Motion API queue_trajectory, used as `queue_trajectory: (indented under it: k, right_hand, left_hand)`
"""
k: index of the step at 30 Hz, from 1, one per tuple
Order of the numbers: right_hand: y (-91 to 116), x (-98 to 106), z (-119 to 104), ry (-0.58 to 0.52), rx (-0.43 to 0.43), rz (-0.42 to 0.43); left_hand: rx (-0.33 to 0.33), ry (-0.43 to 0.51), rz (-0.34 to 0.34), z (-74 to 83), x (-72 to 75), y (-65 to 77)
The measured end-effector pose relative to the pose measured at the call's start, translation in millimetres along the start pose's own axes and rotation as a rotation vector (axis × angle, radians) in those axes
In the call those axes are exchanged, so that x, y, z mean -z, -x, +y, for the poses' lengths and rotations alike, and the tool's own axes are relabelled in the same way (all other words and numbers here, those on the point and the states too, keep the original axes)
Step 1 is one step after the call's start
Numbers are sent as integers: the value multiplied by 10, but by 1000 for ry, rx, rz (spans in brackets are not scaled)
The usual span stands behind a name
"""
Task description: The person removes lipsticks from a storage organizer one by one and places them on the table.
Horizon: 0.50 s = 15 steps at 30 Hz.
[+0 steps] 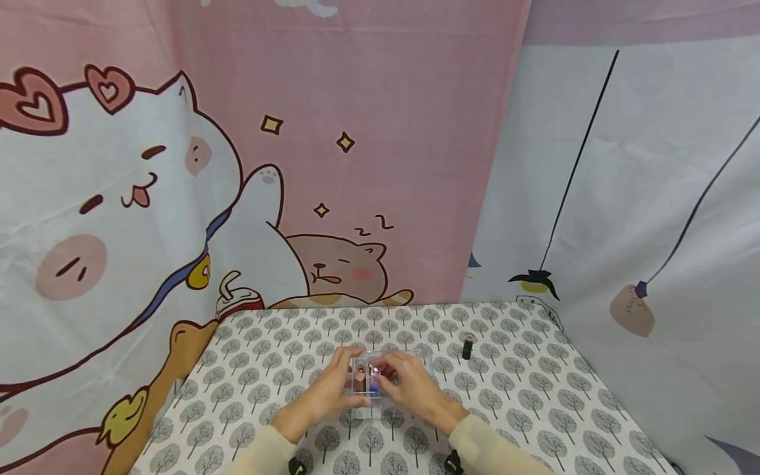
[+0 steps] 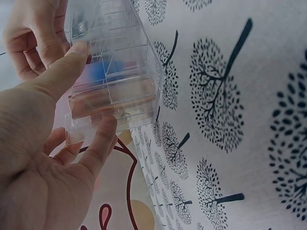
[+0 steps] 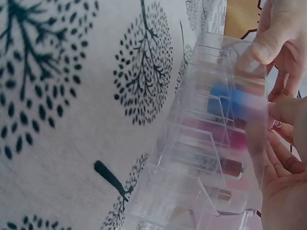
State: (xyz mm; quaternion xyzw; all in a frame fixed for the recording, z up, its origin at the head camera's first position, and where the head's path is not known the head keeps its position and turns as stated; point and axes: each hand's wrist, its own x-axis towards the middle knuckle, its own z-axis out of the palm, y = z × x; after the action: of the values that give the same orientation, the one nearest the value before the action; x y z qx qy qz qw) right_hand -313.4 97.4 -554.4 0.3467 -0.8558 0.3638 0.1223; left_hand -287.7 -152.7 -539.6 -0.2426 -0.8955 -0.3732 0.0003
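A clear plastic organizer with divided compartments stands on the table in front of me. My left hand grips its left end, with the thumb on the near side and the fingers around the far side. My right hand reaches over the top; its thumb and fingertips pinch the upper end of a blue-and-lilac tube sitting in a compartment. Beside that tube, on the left, a copper-brown tube fills another slot. The right wrist view shows a magenta tube and a dark red-ended tube in further slots.
A black lipstick-like tube stands alone on the tree-print tablecloth, to the right of and behind the organizer. Cartoon-printed curtains rise at the table's back and sides.
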Motion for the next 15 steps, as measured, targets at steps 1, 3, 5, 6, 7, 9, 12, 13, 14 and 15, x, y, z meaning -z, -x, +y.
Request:
queue_trajectory:
  k: [1,3,5,6,7,9,12,13,14,15]
  right_hand:
    - [-4,6,0,-2,0,3]
    - [-10,17,-3,-2,7,9]
    - [-14,30,-8,-3,28,20]
    - [-14,37,-12,-2,39,26]
    - [-12,46,-18,-2,51,31]
    - [-8,62,-26,0,70,39]
    - [-4,100,-49,-8,60,43]
    - [-5,113,-58,-11,50,43]
    - [-7,126,-66,-14,43,43]
    - [-9,141,-78,-18,34,42]
  left_hand:
    - [0,2,0,-4,-1,0]
    - [1,6,0,-11,-5,1]
    - [4,5,0,-19,-11,0]
    - [6,7,-2,-21,-13,2]
    - [9,12,-5,-24,-16,3]
    - [12,19,-11,-25,-18,5]
    - [10,28,-12,-30,-20,3]
    - [8,26,-11,-30,-18,2]
    - [6,24,-9,-27,-15,1]
    - [4,22,-8,-27,-13,1]
